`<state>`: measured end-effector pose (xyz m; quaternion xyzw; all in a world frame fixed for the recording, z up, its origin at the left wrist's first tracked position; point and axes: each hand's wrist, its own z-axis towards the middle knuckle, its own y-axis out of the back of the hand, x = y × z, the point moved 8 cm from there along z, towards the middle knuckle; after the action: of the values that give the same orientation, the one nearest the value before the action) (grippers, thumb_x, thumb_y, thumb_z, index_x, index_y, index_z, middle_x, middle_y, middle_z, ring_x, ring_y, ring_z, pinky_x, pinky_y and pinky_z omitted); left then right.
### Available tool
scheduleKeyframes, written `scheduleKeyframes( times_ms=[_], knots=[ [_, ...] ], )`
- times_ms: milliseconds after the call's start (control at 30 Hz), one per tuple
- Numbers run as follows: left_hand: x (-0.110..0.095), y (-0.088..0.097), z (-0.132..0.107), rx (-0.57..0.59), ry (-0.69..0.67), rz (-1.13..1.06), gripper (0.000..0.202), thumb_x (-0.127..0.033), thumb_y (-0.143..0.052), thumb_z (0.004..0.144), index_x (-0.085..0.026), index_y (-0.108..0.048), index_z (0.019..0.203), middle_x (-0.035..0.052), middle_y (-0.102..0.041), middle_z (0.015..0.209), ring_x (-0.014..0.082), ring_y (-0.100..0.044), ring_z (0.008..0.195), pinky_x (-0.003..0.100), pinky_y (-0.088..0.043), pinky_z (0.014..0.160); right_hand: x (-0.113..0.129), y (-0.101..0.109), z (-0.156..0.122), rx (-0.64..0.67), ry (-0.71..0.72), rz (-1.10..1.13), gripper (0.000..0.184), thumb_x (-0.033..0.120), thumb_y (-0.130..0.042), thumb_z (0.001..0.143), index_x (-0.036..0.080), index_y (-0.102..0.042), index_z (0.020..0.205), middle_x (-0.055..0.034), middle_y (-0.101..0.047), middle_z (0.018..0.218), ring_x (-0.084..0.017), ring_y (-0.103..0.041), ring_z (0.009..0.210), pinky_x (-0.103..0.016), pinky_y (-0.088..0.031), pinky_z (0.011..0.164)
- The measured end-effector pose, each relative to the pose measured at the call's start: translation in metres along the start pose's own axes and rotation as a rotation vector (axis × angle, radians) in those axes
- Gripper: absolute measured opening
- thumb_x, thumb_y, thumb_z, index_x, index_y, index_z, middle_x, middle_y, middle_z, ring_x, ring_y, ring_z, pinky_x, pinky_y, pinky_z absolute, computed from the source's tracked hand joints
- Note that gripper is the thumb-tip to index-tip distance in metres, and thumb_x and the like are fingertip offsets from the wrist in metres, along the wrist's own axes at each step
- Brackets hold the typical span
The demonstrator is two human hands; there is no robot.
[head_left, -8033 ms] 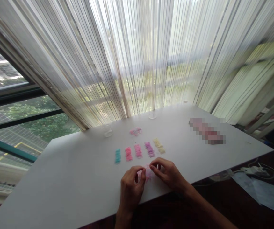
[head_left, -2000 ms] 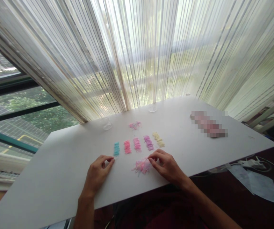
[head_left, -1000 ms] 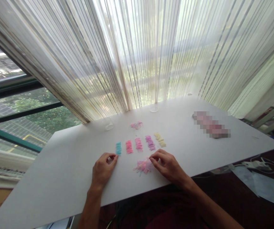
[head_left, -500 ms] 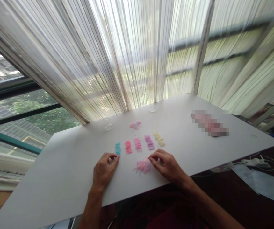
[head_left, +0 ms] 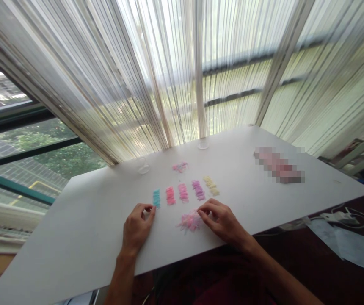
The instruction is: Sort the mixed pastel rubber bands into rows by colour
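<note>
My left hand rests on the white table beside a row of small turquoise pieces. Its thumb and index finger are pinched together at the row's near end, and whatever is between them is too small to make out. At the right edge of a loose pile of mixed pink and pale thin pieces, my right hand has its thumb and index fingertip together; what they pinch is unclear. Beyond the pile lie stacked rows in coral, pink, purple and pale yellow.
Farther back sits a smaller pink tangle. Two clear round containers or lids stand near the table's far edge. A blurred pink item lies at the right. Striped sheer curtains hang behind the white table.
My left hand has drawn slightly left, and its thumb has closed toward the index finger. My right hand and the coloured rows stay in place.
</note>
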<state>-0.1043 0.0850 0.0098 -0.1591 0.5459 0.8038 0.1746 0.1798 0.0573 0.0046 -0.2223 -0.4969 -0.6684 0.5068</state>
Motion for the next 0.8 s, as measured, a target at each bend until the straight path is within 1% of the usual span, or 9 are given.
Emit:
scheduleKeyframes(
  times_ms=[200, 300, 400, 500, 600, 733, 800],
  knots=[
    [-0.002, 0.01, -0.002, -0.059, -0.028, -0.036, 0.036, -0.051, -0.049, 0.093, -0.023, -0.069, 0.085, 0.0024, -0.068, 0.079, 0.0168, -0.057, 0.062, 0.029, -0.048, 0.064, 0.001, 0.001, 0.001, -0.016, -0.005, 0.003, 0.016, 0.026, -0.058, 0.097, 0.022, -0.072, 0.089, -0.0034, -0.067, 0.084, -0.015, -0.062, 0.072, -0.026, -0.052, 0.066],
    [-0.004, 0.011, -0.003, -0.029, -0.057, -0.055, 0.034, -0.052, -0.053, 0.091, -0.024, -0.071, 0.09, 0.0023, -0.07, 0.087, 0.0159, -0.057, 0.062, 0.028, -0.049, 0.065, 0.0, 0.002, 0.001, -0.041, -0.016, -0.002, 0.015, 0.025, -0.059, 0.097, 0.022, -0.072, 0.091, -0.0035, -0.068, 0.086, -0.016, -0.062, 0.073, -0.027, -0.052, 0.067],
    [-0.003, 0.008, -0.004, 0.01, -0.041, -0.045, 0.032, -0.053, -0.06, 0.087, -0.025, -0.072, 0.095, 0.0018, -0.07, 0.089, 0.0162, -0.057, 0.063, 0.028, -0.05, 0.063, -0.001, 0.003, 0.001, -0.048, -0.02, 0.0, 0.014, 0.024, -0.059, 0.096, 0.022, -0.072, 0.092, -0.0033, -0.068, 0.086, -0.015, -0.062, 0.073, -0.027, -0.053, 0.067],
    [-0.001, 0.005, -0.003, 0.022, -0.016, -0.033, 0.031, -0.053, -0.06, 0.086, -0.024, -0.071, 0.091, 0.0016, -0.069, 0.086, 0.0173, -0.058, 0.064, 0.029, -0.05, 0.064, -0.002, 0.003, 0.0, -0.041, -0.021, -0.003, 0.014, 0.024, -0.059, 0.096, 0.022, -0.073, 0.091, -0.0034, -0.068, 0.086, -0.015, -0.062, 0.072, -0.026, -0.052, 0.066],
    [0.0, 0.003, -0.002, 0.026, -0.02, -0.035, 0.031, -0.052, -0.06, 0.086, -0.024, -0.071, 0.089, 0.0014, -0.069, 0.084, 0.0172, -0.058, 0.064, 0.029, -0.05, 0.064, -0.003, 0.003, 0.0, -0.039, -0.025, -0.01, 0.015, 0.024, -0.059, 0.097, 0.023, -0.073, 0.091, -0.0036, -0.068, 0.086, -0.016, -0.062, 0.072, -0.026, -0.052, 0.064],
    [0.001, 0.005, -0.002, 0.004, -0.03, -0.037, 0.031, -0.051, -0.057, 0.089, -0.023, -0.07, 0.087, 0.0016, -0.069, 0.083, 0.0163, -0.057, 0.062, 0.028, -0.049, 0.062, -0.003, 0.002, 0.001, -0.038, -0.025, -0.008, 0.015, 0.024, -0.059, 0.097, 0.023, -0.073, 0.091, -0.0035, -0.068, 0.086, -0.015, -0.062, 0.072, -0.026, -0.052, 0.064],
    [-0.004, 0.009, -0.004, -0.012, -0.04, -0.042, 0.032, -0.05, -0.054, 0.091, -0.023, -0.07, 0.087, 0.0022, -0.069, 0.085, 0.0158, -0.057, 0.062, 0.028, -0.048, 0.062, -0.002, 0.002, 0.001, -0.033, -0.025, -0.006, 0.014, 0.023, -0.059, 0.096, 0.023, -0.072, 0.091, -0.0033, -0.068, 0.086, -0.015, -0.061, 0.071, -0.026, -0.052, 0.064]
  ],
)
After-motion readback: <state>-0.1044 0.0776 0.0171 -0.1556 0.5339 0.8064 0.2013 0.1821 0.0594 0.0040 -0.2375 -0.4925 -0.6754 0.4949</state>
